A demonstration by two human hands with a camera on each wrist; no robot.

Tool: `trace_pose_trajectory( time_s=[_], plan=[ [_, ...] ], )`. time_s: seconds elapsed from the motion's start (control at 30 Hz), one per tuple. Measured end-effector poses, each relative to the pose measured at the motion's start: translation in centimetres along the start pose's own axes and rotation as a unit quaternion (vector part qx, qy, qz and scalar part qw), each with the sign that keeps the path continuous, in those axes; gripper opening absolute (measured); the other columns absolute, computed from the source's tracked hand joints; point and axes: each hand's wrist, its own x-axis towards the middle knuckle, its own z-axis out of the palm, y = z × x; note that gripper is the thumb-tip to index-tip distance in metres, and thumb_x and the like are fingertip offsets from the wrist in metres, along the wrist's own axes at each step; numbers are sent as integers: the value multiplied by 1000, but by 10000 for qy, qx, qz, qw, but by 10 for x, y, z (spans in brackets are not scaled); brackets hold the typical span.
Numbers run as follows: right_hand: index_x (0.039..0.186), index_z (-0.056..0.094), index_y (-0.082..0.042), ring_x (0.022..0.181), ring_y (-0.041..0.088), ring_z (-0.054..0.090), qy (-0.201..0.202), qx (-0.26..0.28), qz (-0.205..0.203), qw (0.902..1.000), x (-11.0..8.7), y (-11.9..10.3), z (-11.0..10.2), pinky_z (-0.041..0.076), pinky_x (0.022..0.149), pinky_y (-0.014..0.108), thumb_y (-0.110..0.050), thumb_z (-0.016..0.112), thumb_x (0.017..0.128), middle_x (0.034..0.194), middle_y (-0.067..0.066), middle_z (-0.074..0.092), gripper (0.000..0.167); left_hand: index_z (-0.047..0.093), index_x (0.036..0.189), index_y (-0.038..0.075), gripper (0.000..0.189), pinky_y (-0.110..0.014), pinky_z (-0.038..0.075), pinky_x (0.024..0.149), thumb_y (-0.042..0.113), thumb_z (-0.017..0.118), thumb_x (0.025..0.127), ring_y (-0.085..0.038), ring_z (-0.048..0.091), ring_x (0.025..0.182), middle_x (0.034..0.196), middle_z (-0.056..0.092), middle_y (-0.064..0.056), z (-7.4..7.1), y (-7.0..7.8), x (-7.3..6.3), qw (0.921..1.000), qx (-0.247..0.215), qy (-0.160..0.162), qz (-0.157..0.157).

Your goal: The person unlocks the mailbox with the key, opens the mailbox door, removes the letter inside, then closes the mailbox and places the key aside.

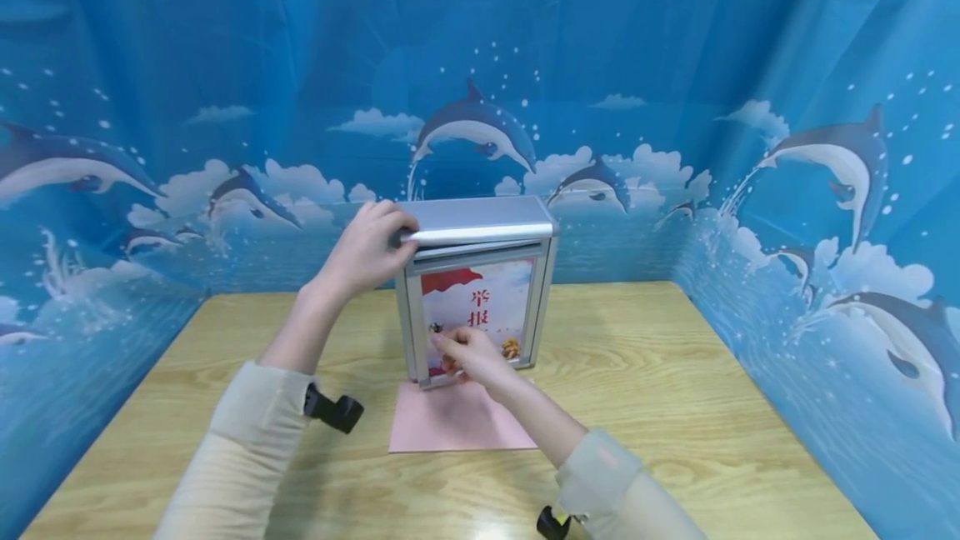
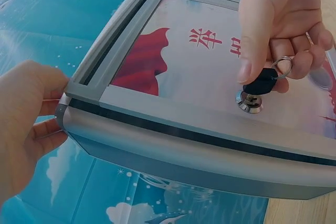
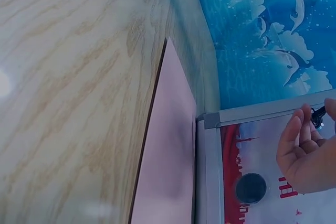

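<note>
A silver metal letter box [image 1: 480, 211] with a top slot and a printed front panel in red and white stands upright on the table. My left hand [image 1: 366, 250] grips its upper left corner, thumb at the front and fingers over the top. At the left side of the front panel, my right hand [image 1: 474, 357] pinches the black head of a key [image 2: 261, 81] between thumb and index finger. The key sits in a round chrome lock [image 2: 249, 102], which hides its blade. A metal ring [image 2: 284, 65] hangs from the key against the curled fingers.
A pink sheet [image 1: 450, 423] lies on the wood-grain table [image 1: 637, 407] in front of the box. A blue curtain [image 1: 480, 15] printed with dolphins surrounds the table at the back and sides. A dark round spot [image 3: 251, 188] shows on the front panel.
</note>
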Motion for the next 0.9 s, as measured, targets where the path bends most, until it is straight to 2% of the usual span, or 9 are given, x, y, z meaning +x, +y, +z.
trace_pose_trajectory(
  time_s=[0.13, 0.4, 0.7, 0.73, 0.8, 0.87, 0.9],
  plan=[
    [95, 61, 4, 58, 12, 54, 76, -22, 62, 9999, 4, 0, 2, 50, 58, 33, -37, 58, 90, 67, 3, 57, 42, 65, 100, 1, 19, -39, 40, 75, 12, 65, 85, -25, 45, 89, 96, 57, -10, 0, -1, -1, 10000, 6, -48, 58],
    [94, 60, 7, 55, 11, 52, 202, -68, -78, 9997, 10, -2, 5, 46, 51, 24, -36, 58, 91, 65, 2, 55, 43, 64, 102, 1, 20, -40, 41, 77, 8, 66, 84, -25, 45, 91, 98, 57, -10, 0, -3, -3, 9997, 28, 2, 263],
    [89, 63, 2, 55, 14, 52, 358, -402, -317, 9980, 9, -5, 5, 50, 53, 33, -36, 58, 91, 65, 5, 56, 38, 64, 102, 0, 19, -40, 41, 78, 4, 64, 84, -26, 46, 92, 99, 57, -11, 1, -3, -4, 9993, 60, 113, 355],
    [87, 63, 0, 56, 14, 52, 443, -601, -470, 9961, 9, -5, 6, 49, 53, 32, -35, 58, 90, 65, 5, 57, 35, 64, 102, 0, 19, -40, 41, 78, 4, 64, 84, -26, 46, 92, 99, 57, -11, 1, -3, -4, 9992, 65, 119, 366],
    [84, 63, -3, 56, 13, 50, 703, -1250, -942, 9852, 9, -5, 6, 47, 52, 28, -34, 59, 90, 66, 3, 56, 31, 64, 102, 0, 19, -40, 41, 78, 4, 64, 84, -26, 47, 91, 99, 57, -11, 1, -3, -3, 9992, 70, 118, 372],
    [82, 62, -6, 56, 11, 49, 982, -2001, -1406, 9646, 7, -6, 7, 43, 51, 24, -32, 59, 90, 66, 0, 56, 27, 64, 101, 0, 18, -40, 41, 77, 3, 64, 83, -26, 47, 91, 98, 57, -11, 2, -3, -3, 9992, 65, 122, 375],
    [80, 62, -8, 55, 10, 49, 1140, -2417, -1631, 9497, 6, -7, 7, 41, 50, 22, -30, 58, 90, 65, -2, 56, 25, 64, 101, 0, 18, -40, 41, 77, 3, 64, 83, -26, 46, 91, 98, 57, -11, 2, -3, -3, 9992, 62, 126, 371]
  ],
)
